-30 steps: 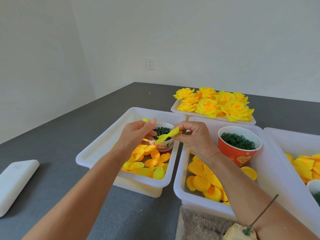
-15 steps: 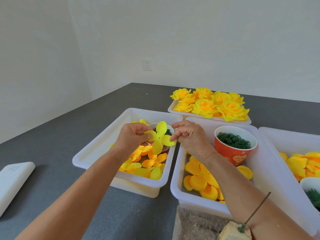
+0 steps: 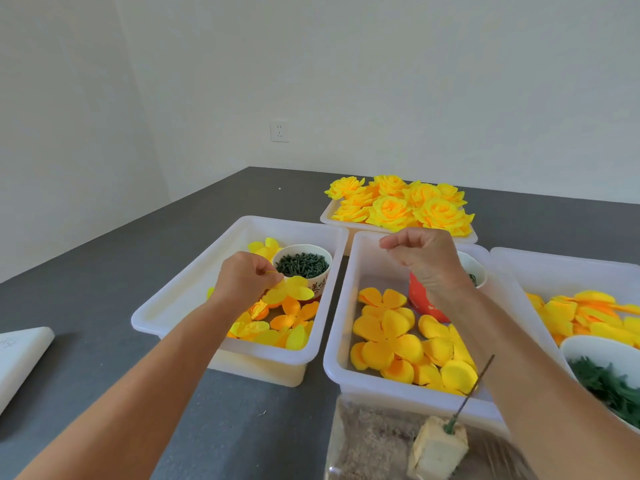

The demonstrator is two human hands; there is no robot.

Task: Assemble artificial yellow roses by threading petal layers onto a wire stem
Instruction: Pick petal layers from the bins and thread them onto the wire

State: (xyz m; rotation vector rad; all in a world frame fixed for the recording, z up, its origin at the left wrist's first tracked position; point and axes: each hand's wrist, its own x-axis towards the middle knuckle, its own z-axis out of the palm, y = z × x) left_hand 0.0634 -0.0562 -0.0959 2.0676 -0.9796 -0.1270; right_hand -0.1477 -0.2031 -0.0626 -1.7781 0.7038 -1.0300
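My left hand (image 3: 246, 279) pinches a small yellow petal layer (image 3: 290, 289) over the left white bin (image 3: 180, 299), beside a bowl of dark green pieces (image 3: 302, 265). My right hand (image 3: 420, 252) hovers over the middle bin (image 3: 341, 355) with its fingers curled shut and nothing visible in them. Larger yellow-orange petal layers (image 3: 386, 336) lie in that bin. A thin wire stem (image 3: 472, 391) stands tilted in a pale foam block (image 3: 437, 448) at the bottom, beside my right forearm.
Finished yellow roses (image 3: 398, 206) fill a tray at the back. A red bowl (image 3: 424, 301) sits half hidden behind my right wrist. A right bin (image 3: 568, 268) holds more petals and a white bowl of green pieces (image 3: 609, 379). A white flat object (image 3: 19, 358) lies at left.
My hands have separated. The right hand let go of the petal layer and moved right over the middle bin. The left hand kept the layer and lowered it toward the left bin.
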